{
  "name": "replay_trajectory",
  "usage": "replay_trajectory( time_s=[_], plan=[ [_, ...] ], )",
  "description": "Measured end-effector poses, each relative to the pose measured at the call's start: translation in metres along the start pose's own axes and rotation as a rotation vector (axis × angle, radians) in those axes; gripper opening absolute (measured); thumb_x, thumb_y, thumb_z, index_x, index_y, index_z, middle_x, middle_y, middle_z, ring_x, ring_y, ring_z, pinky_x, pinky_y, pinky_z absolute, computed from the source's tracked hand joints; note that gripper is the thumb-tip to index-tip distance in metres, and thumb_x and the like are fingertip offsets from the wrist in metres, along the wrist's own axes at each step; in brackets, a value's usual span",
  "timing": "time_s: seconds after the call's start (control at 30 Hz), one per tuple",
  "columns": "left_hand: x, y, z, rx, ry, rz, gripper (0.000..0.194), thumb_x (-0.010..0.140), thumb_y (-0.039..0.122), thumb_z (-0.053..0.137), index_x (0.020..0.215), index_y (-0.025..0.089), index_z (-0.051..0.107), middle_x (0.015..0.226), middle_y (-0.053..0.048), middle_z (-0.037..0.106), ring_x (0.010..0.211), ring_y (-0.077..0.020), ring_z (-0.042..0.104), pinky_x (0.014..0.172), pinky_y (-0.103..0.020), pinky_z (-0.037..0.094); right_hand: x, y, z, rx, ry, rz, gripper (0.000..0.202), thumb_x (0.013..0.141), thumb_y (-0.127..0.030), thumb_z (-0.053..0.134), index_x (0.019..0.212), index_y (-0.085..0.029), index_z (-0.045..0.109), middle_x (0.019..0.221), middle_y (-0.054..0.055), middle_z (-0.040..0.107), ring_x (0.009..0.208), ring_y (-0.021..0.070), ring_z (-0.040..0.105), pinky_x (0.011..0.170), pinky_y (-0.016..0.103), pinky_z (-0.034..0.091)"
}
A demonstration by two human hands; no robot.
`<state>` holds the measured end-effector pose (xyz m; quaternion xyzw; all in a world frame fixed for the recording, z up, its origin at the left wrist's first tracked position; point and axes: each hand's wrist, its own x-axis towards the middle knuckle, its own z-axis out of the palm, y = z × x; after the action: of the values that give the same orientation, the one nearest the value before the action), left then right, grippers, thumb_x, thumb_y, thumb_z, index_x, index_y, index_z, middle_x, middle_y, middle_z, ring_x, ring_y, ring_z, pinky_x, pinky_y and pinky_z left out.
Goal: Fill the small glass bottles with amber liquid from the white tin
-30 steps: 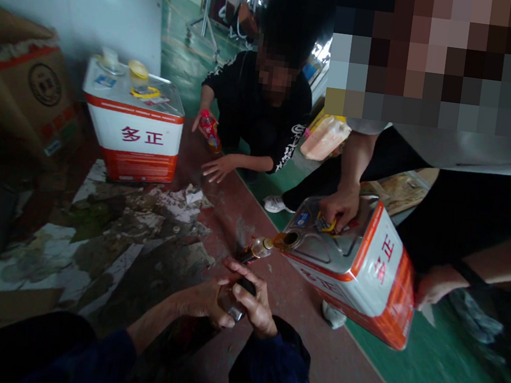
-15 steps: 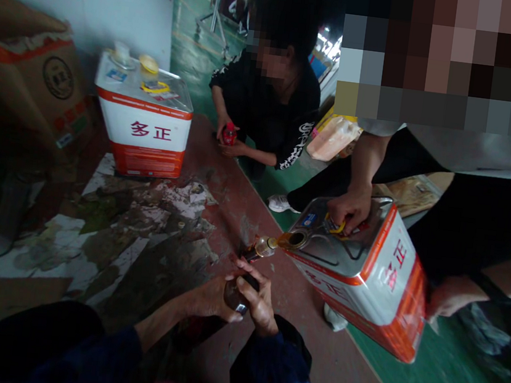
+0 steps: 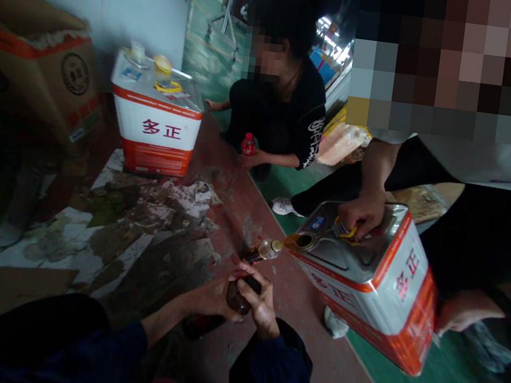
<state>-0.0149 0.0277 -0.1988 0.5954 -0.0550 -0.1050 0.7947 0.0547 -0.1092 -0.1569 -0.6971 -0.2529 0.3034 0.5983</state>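
Both hands cover much of the dark bottle [image 3: 237,300]; the far fingers of the left hand [image 3: 211,296] are hidden behind it. The right hand [image 3: 258,299] hides whether the clear neck [image 3: 269,249] and this dark body form 1 bottle or 2. A dark shape [image 3: 202,326] below them is too dim to identify. On the tilted tin [image 3: 368,280], a person's hand [image 3: 363,213] hides part of the handle [image 3: 347,231]; the underside is out of sight. The upright tin's [image 3: 161,127] small print is unreadable. Pixel blocks mask 2 people's heads. The left edge cuts off the carton [image 3: 33,68].
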Motion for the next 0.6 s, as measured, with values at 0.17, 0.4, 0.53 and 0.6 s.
replay_trajectory(
  time_s=[0.17, 0.4, 0.53, 0.6],
  plan=[
    [-0.001, 0.009, -0.004, -0.047, -0.043, 0.007, 0.072, 0.058, 0.015, 0.082, 0.124, 0.018, 0.055, 0.105, -0.005, 0.066, 0.094, -0.0216, 0.063, 0.080, -0.034, 0.050, -0.001, -0.008, 0.000, -0.023, -0.044, -0.042, 0.048, 0.079, -0.049, 0.074, 0.119, -0.024, 0.065, 0.101, 0.006, 0.073, 0.103, 0.0230, 0.066, 0.100, 0.042, 0.048],
    [0.000, 0.016, -0.007, -0.141, -0.083, 0.034, 0.091, 0.047, 0.015, 0.090, 0.130, 0.021, 0.052, 0.128, -0.010, 0.060, 0.117, -0.0293, 0.057, 0.102, -0.045, 0.045, -0.001, -0.006, -0.010, 0.029, -0.150, -0.166, 0.084, 0.062, -0.058, 0.085, 0.135, -0.032, 0.054, 0.158, 0.006, 0.034, 0.147, 0.0293, 0.032, 0.123, 0.049, 0.024],
    [0.002, 0.015, -0.009, -0.098, -0.117, 0.034, 0.093, 0.043, 0.017, 0.092, 0.129, 0.021, 0.055, 0.122, -0.009, 0.064, 0.113, -0.0291, 0.060, 0.101, -0.045, 0.046, -0.001, -0.007, -0.011, 0.018, -0.202, -0.109, 0.080, 0.068, -0.057, 0.082, 0.138, -0.033, 0.051, 0.143, 0.008, 0.055, 0.136, 0.0285, 0.047, 0.118, 0.051, 0.032],
    [0.002, 0.016, -0.010, -0.079, -0.105, 0.017, 0.092, 0.043, 0.017, 0.091, 0.128, 0.021, 0.056, 0.117, -0.007, 0.066, 0.106, -0.0271, 0.062, 0.093, -0.041, 0.049, -0.001, -0.011, -0.008, -0.020, -0.153, -0.077, 0.066, 0.075, -0.056, 0.076, 0.133, -0.030, 0.056, 0.135, 0.008, 0.061, 0.128, 0.0282, 0.055, 0.113, 0.050, 0.039]
  ],
)
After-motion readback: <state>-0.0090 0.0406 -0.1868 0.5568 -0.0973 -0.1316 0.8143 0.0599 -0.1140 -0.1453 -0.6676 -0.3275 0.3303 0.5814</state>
